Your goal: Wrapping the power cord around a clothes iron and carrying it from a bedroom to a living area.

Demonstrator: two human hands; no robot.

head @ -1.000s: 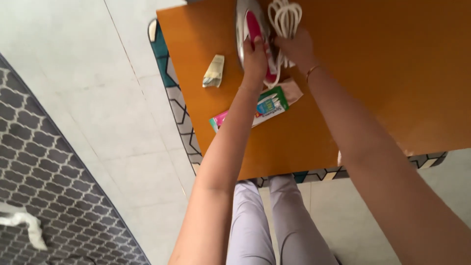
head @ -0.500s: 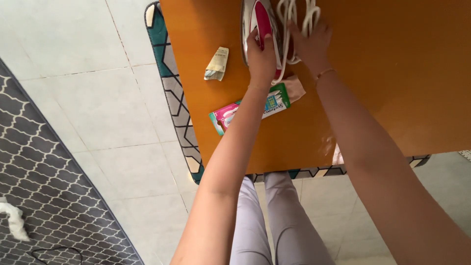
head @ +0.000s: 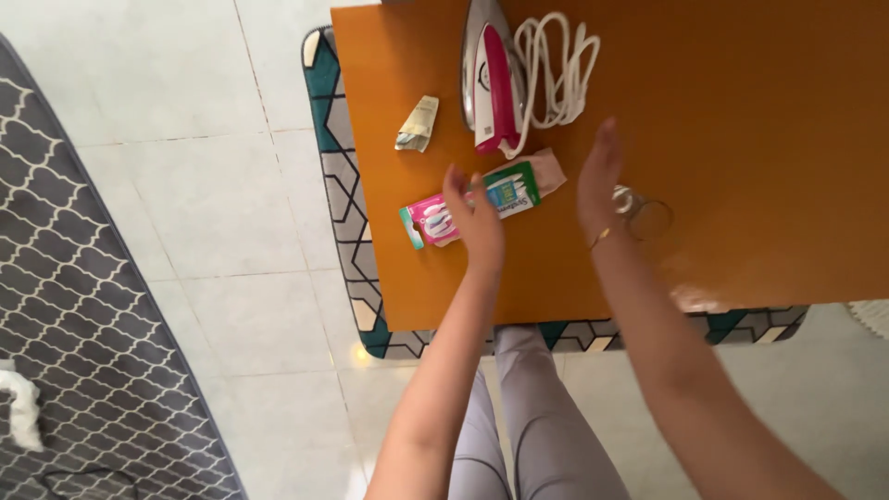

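The middle of the flat pink-and-green packet (head: 472,204) is covered by the fingers (head: 458,185) of the left hand (head: 477,227). A small clear glass object (head: 639,211), just beyond the right hand (head: 600,181), is too blurred to identify. The orange table (head: 741,111) is cut off above the fingertips.

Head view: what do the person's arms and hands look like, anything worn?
Both forearms are bare, with no sleeves in view and no gloves. The left hand shows no jewellery. The right hand has a thin gold-coloured bracelet at the wrist. No rings can be made out. Pale lilac trousers show below.
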